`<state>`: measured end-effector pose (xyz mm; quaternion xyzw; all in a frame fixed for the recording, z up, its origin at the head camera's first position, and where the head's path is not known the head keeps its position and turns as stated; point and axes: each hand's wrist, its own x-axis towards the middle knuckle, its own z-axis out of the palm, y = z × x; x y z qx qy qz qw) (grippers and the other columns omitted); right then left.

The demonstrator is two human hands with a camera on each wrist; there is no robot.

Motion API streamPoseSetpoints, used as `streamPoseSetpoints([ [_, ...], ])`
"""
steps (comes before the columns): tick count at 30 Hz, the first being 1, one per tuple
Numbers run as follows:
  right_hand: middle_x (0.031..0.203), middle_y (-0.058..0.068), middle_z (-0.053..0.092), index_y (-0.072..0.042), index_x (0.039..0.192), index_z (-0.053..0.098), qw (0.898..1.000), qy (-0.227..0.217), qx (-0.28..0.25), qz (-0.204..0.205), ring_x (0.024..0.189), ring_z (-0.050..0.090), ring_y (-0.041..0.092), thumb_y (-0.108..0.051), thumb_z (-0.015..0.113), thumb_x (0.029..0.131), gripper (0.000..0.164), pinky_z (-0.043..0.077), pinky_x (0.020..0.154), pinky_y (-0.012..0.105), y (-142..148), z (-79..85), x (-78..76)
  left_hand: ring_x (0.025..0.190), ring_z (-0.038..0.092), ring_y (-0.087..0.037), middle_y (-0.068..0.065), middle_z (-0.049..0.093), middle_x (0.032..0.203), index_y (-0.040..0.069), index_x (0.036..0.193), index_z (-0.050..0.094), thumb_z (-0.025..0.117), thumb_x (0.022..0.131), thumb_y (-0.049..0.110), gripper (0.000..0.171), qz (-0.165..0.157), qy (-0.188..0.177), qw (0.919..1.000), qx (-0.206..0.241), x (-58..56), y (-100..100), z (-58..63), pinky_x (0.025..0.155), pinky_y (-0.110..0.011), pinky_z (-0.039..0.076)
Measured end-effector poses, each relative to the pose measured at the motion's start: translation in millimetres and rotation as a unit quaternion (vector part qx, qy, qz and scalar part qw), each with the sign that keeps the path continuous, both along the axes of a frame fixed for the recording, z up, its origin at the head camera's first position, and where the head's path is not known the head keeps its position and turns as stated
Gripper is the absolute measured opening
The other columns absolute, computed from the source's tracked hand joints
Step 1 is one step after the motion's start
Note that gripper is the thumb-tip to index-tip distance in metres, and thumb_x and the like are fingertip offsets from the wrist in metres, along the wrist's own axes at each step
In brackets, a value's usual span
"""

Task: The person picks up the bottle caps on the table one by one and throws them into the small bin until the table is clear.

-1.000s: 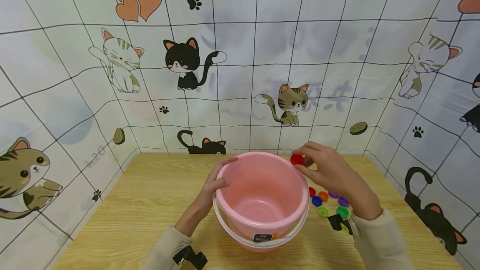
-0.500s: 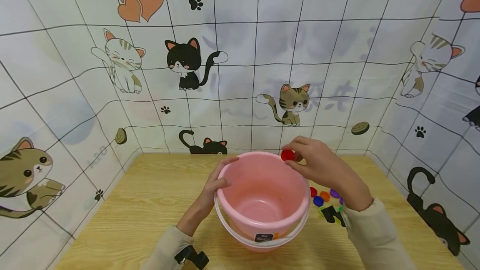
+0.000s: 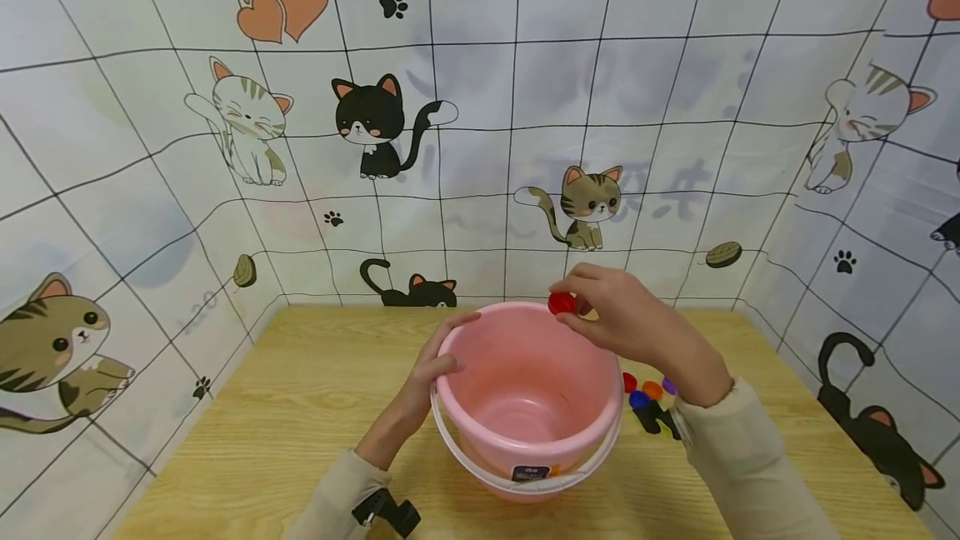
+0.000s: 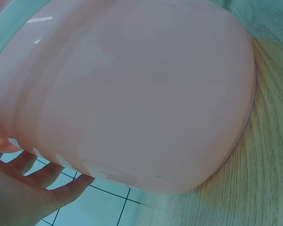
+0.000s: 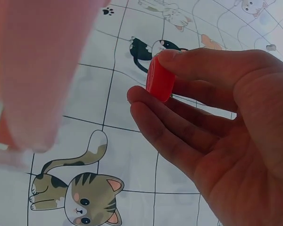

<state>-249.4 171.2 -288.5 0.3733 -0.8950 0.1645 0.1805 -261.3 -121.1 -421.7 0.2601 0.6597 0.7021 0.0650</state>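
A pink bucket (image 3: 534,445) with a white handle (image 3: 528,486) stands upright on the table, and its visible inside is bare. My left hand (image 3: 422,377) grips the left rim, thumb over the edge; in the left wrist view its fingers (image 4: 68,188) lie along the pink wall. Over the far right part of the rim, my right hand (image 3: 626,315) pinches a red bottle cap (image 3: 562,303). The right wrist view shows this cap (image 5: 160,81) between thumb and fingers, apart from the blurred pink bucket wall (image 5: 42,70).
Right of the bucket lie several more caps: a red cap (image 3: 630,382), a blue cap (image 3: 639,400), an orange cap (image 3: 652,391) and a purple cap (image 3: 670,387), partly behind my right wrist. A cat-patterned cloth (image 3: 480,190) backs the wooden table (image 3: 300,407).
My right hand has moved left and slightly up with the red bottle cap, from beside the bucket's right rim to over its far edge. The left hand keeps its grip.
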Motion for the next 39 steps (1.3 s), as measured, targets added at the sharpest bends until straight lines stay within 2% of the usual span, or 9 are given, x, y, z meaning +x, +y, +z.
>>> streamPoseSetpoints([
  [7,0.104,0.007,0.071,-0.004,0.113,0.075,1.000,0.004,0.005,0.008,0.083,0.070,0.015,-0.011,0.083,0.085,0.030,0.062,0.071,0.029,-7,6.7,-2.0,0.124,0.055,-0.039,-0.013,0.041,0.155,0.025,0.155,0.041,0.047,0.084,0.016,0.072,0.005,-0.002,1.0000,-0.003,1.1,2,1.8,0.090,-0.049,0.058],
  [13,0.102,0.007,0.071,-0.004,0.111,0.075,1.000,0.008,0.008,0.017,0.081,0.067,0.015,-0.010,0.081,0.087,0.026,0.061,0.070,0.031,-11,10.4,-3.8,0.125,0.055,-0.038,-0.014,0.040,0.156,0.025,0.155,0.041,0.047,0.084,0.017,0.072,0.006,-0.003,1.0000,-0.005,0.6,1,1.1,0.090,-0.047,0.058],
  [21,0.099,0.006,0.070,-0.003,0.107,0.075,0.999,0.029,0.013,0.021,0.080,0.068,0.017,-0.010,0.081,0.086,0.023,0.058,0.070,0.029,-16,12.7,-9.8,0.125,0.055,-0.037,-0.013,0.041,0.155,0.026,0.155,0.042,0.048,0.084,0.017,0.071,0.005,-0.001,1.0000,-0.003,-0.5,1,0.7,0.090,-0.046,0.058],
  [27,0.101,0.007,0.070,-0.004,0.107,0.074,0.999,0.016,0.026,0.016,0.086,0.067,0.022,-0.012,0.080,0.087,0.022,0.058,0.073,0.032,-22,16.7,-10.2,0.125,0.054,-0.038,-0.013,0.040,0.156,0.025,0.155,0.042,0.047,0.084,0.016,0.072,0.004,-0.002,1.0000,0.000,-0.5,1,0.1,0.091,-0.047,0.058],
  [39,0.105,0.007,0.071,-0.004,0.113,0.074,0.999,0.001,0.039,0.025,0.088,0.067,0.018,-0.013,0.079,0.088,0.026,0.059,0.072,0.028,-30,20.1,-12.9,0.127,0.053,-0.037,-0.008,0.040,0.158,0.026,0.154,0.043,0.048,0.083,0.017,0.072,0.014,-0.001,0.9998,-0.010,0.4,2,1.1,0.093,-0.046,0.057],
])
